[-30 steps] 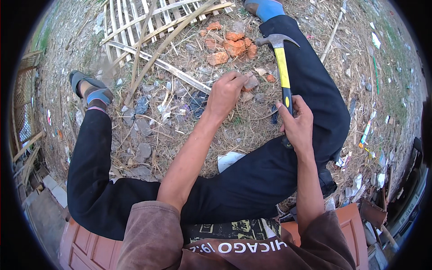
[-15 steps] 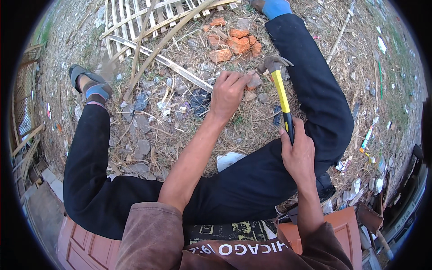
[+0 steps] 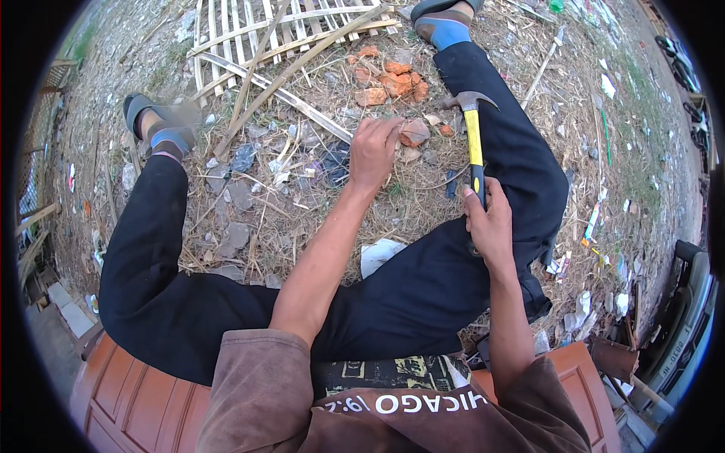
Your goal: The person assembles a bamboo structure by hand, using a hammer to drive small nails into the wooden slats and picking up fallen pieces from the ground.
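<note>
My right hand (image 3: 489,220) is wrapped round the black grip of a claw hammer (image 3: 474,140) with a yellow shaft. The hammer's head points away from me, raised off the ground beside my right shin. My left hand (image 3: 370,155) reaches forward over the ground, its fingers curled together in a pinch. Whatever may be between those fingers is hidden. Just right of the fingertips lies a reddish-grey brick chunk (image 3: 414,134). Beyond it sits a small heap of orange broken brick pieces (image 3: 396,81).
A lattice of pale wooden slats (image 3: 291,30) lies at the far left, with a long strip (image 3: 310,112) reaching toward my left hand. My legs in black trousers (image 3: 506,151) frame the work spot. Dry grass, rubble and litter cover the ground. Brown panelled wood (image 3: 143,400) is beneath me.
The view has shifted a little. My left fingertips have drawn slightly left of the brick chunk, which shows more fully. The hammer has stayed in my right hand, raised near the shin.
</note>
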`<state>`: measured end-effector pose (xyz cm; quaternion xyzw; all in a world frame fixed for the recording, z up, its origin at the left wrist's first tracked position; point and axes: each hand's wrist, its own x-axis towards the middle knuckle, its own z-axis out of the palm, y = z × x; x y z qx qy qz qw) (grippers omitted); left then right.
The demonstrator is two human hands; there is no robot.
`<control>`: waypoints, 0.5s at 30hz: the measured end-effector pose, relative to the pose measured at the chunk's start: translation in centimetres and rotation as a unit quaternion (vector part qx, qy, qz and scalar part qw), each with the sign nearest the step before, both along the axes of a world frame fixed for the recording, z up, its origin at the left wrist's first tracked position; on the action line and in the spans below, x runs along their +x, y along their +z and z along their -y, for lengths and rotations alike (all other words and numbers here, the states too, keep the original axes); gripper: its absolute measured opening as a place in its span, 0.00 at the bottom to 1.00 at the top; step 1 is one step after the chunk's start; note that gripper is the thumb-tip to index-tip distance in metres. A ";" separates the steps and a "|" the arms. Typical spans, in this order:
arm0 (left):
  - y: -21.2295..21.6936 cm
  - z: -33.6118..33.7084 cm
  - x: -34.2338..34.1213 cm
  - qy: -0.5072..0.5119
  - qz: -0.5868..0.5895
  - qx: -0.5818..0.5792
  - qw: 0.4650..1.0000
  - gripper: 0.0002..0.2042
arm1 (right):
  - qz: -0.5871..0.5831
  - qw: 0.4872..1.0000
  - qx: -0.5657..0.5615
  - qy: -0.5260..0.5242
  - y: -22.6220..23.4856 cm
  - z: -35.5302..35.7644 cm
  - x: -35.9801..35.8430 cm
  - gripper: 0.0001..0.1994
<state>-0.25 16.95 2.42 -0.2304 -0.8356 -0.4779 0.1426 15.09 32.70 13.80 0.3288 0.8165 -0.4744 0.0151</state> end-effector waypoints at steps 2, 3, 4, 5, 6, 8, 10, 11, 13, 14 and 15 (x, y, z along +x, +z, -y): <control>0.1 0.8 0.2 0.032 0.059 0.021 0.998 0.07 | -0.018 0.999 -0.047 -0.008 1.6 1.2 -0.4 0.10; 0.2 1.0 0.4 0.058 0.121 0.036 0.990 0.08 | -0.031 0.994 -0.099 -0.020 2.8 2.0 -0.7 0.10; -0.1 1.3 0.5 0.065 0.107 0.027 0.992 0.08 | -0.049 0.991 -0.126 -0.024 3.8 2.7 -0.9 0.10; 0.1 1.2 0.8 0.066 0.104 0.034 0.992 0.08 | -0.053 0.991 -0.119 -0.021 4.5 3.2 -1.1 0.10; 0.2 0.9 0.9 0.066 0.114 0.045 0.990 0.08 | -0.064 0.992 -0.108 -0.017 5.0 3.6 -1.3 0.10; 0.3 0.3 1.0 0.073 0.126 0.058 0.988 0.08 | -0.057 0.995 -0.079 -0.009 5.9 3.9 -1.7 0.12; 0.5 -0.2 0.4 0.081 0.114 0.053 0.989 0.08 | -0.058 0.998 0.004 0.011 4.8 3.4 -2.3 0.14; 0.2 -0.2 0.3 0.089 0.112 0.039 0.989 0.08 | -0.050 0.995 0.080 0.027 3.4 3.2 -2.5 0.15; -0.2 -0.9 0.3 0.096 0.126 0.044 0.986 0.08 | -0.028 0.996 0.082 0.028 1.3 3.0 -2.2 0.17; -0.5 -1.2 0.3 0.103 0.138 0.044 0.984 0.08 | -0.015 0.996 0.087 0.025 -0.4 2.7 -1.7 0.17; -0.7 -1.3 0.6 0.102 0.142 0.040 0.984 0.08 | 0.000 0.996 0.088 0.022 -1.6 2.7 -1.3 0.17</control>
